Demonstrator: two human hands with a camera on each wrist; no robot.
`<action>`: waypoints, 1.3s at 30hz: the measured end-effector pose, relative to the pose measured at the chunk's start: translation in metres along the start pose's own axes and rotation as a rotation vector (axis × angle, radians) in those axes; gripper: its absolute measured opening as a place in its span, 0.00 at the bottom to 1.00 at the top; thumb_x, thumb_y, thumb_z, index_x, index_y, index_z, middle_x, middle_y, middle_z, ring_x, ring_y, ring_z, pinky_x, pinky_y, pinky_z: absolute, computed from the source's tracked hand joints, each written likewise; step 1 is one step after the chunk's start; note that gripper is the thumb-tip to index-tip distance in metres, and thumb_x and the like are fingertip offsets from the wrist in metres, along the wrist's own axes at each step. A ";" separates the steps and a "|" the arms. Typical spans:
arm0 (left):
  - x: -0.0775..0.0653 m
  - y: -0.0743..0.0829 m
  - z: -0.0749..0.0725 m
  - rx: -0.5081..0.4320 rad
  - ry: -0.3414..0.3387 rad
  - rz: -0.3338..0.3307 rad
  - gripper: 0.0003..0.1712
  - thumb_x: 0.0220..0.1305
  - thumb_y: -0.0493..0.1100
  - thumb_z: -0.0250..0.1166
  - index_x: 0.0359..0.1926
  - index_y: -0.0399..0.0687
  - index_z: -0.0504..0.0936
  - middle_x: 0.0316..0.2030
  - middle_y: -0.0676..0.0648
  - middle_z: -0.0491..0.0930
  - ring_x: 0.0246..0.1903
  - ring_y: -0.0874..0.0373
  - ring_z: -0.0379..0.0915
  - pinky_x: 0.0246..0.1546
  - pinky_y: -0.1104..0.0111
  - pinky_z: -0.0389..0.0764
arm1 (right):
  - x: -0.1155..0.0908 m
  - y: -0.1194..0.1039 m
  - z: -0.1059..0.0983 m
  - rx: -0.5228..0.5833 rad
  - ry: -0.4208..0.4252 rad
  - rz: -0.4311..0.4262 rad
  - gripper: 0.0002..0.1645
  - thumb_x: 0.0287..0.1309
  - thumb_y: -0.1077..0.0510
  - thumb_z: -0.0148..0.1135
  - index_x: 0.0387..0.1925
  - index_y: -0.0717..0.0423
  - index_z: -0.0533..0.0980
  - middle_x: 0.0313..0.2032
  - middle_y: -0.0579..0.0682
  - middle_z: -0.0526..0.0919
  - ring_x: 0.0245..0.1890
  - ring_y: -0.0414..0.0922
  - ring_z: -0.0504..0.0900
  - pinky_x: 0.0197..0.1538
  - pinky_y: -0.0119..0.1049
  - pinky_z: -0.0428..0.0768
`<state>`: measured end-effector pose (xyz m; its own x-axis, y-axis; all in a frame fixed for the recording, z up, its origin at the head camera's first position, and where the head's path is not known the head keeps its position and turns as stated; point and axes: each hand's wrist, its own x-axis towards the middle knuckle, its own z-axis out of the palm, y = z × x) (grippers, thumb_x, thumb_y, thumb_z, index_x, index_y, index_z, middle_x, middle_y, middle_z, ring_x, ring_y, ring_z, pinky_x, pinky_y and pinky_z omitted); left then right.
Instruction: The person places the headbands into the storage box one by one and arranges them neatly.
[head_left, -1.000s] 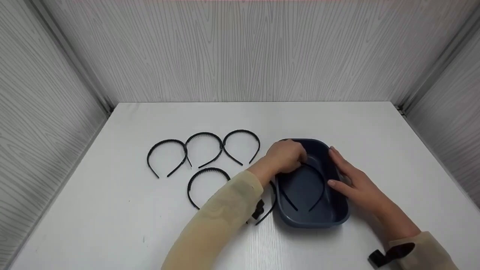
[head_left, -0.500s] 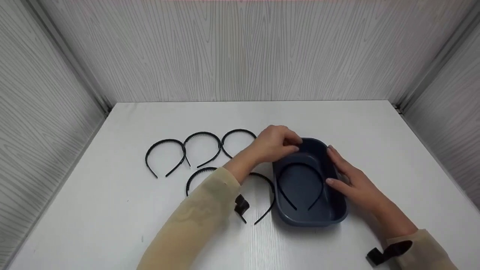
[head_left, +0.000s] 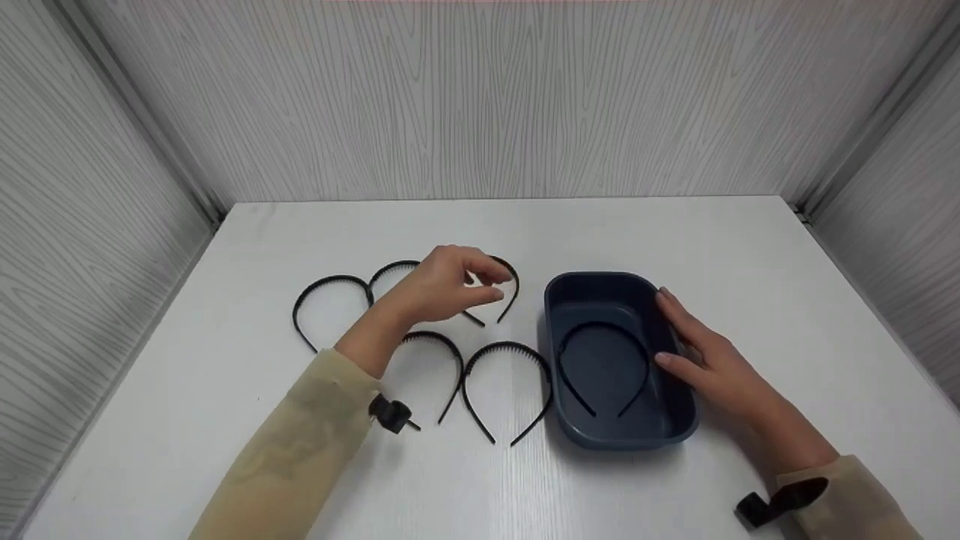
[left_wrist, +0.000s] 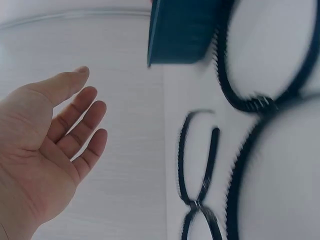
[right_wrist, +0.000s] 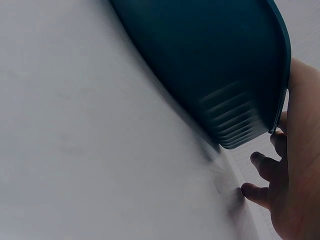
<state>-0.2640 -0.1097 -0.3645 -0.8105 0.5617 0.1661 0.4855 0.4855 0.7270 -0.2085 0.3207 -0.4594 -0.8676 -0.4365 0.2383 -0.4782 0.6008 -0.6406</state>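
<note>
My left hand (head_left: 450, 283), fingers loosely bent and holding nothing, hovers over the back row of black toothed headbands. The left wrist view also shows this hand (left_wrist: 60, 135) apart from everything. On the table, a front headband (head_left: 506, 347) lies close to the dark blue plastic tub (head_left: 622, 442), and a far-left headband (head_left: 330, 280) lies farther off. Inside the tub, one headband (head_left: 646, 367) lies flat on the bottom. My right hand (head_left: 712, 367) rests on the tub's right rim, thumb over the edge; several of its fingers (right_wrist: 265, 167) stand off the wall in the right wrist view.
A white table (head_left: 187, 360) carries everything. A grey wood-grained panel (head_left: 480, 97) rises behind it, with side panels at left and right. Black straps with small mounts sit at both wrists. My left forearm partly covers some headbands.
My left hand has come up out of the tub and swung left over the back headbands, leaving one headband lying in the tub. The right hand stays on the rim.
</note>
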 end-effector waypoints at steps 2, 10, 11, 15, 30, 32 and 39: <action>-0.011 -0.009 -0.003 0.004 -0.019 -0.025 0.14 0.71 0.40 0.72 0.56 0.46 0.90 0.51 0.48 0.88 0.51 0.54 0.81 0.57 0.55 0.80 | 0.000 0.000 0.000 0.003 -0.001 -0.006 0.49 0.76 0.55 0.63 0.86 0.39 0.49 0.85 0.47 0.47 0.82 0.35 0.47 0.71 0.17 0.54; -0.046 -0.039 -0.006 0.028 -0.048 -0.130 0.15 0.69 0.40 0.73 0.55 0.44 0.90 0.51 0.46 0.88 0.53 0.51 0.80 0.59 0.50 0.79 | -0.002 -0.001 -0.001 0.004 -0.001 -0.015 0.49 0.76 0.56 0.63 0.86 0.40 0.49 0.85 0.48 0.47 0.82 0.35 0.47 0.71 0.17 0.54; -0.048 -0.042 -0.006 0.029 -0.048 -0.133 0.15 0.69 0.39 0.73 0.55 0.43 0.90 0.52 0.45 0.88 0.53 0.50 0.80 0.58 0.50 0.79 | -0.002 -0.001 -0.001 0.005 -0.001 -0.015 0.49 0.76 0.56 0.63 0.86 0.41 0.49 0.85 0.48 0.47 0.82 0.34 0.47 0.71 0.17 0.54; -0.054 -0.052 -0.008 0.039 -0.045 -0.155 0.15 0.69 0.39 0.73 0.54 0.44 0.90 0.52 0.44 0.88 0.52 0.49 0.80 0.55 0.53 0.79 | -0.002 -0.001 -0.002 0.001 0.001 -0.004 0.49 0.76 0.55 0.63 0.86 0.40 0.49 0.85 0.48 0.47 0.81 0.33 0.46 0.71 0.17 0.53; -0.063 -0.068 -0.005 0.098 -0.046 -0.212 0.12 0.69 0.39 0.72 0.52 0.47 0.92 0.52 0.50 0.87 0.49 0.50 0.79 0.52 0.58 0.78 | -0.002 0.000 -0.001 0.032 0.017 -0.044 0.50 0.73 0.60 0.65 0.86 0.43 0.51 0.84 0.48 0.49 0.82 0.35 0.48 0.73 0.18 0.54; -0.062 -0.069 -0.005 0.107 -0.043 -0.209 0.12 0.69 0.39 0.72 0.52 0.47 0.92 0.52 0.50 0.87 0.51 0.51 0.80 0.54 0.57 0.78 | -0.002 0.000 -0.001 0.036 0.017 -0.043 0.50 0.73 0.60 0.65 0.86 0.43 0.51 0.84 0.48 0.49 0.82 0.35 0.48 0.73 0.18 0.54; -0.059 -0.067 -0.005 0.124 -0.051 -0.206 0.12 0.67 0.38 0.74 0.51 0.46 0.92 0.53 0.49 0.87 0.60 0.49 0.79 0.63 0.54 0.77 | -0.002 0.000 -0.001 0.034 0.009 -0.034 0.50 0.73 0.59 0.65 0.86 0.42 0.51 0.84 0.47 0.48 0.82 0.36 0.47 0.73 0.18 0.53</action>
<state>-0.2502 -0.1792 -0.4196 -0.8806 0.4736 -0.0137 0.3502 0.6701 0.6544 -0.2072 0.3222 -0.4591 -0.8519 -0.4506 0.2669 -0.5030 0.5622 -0.6565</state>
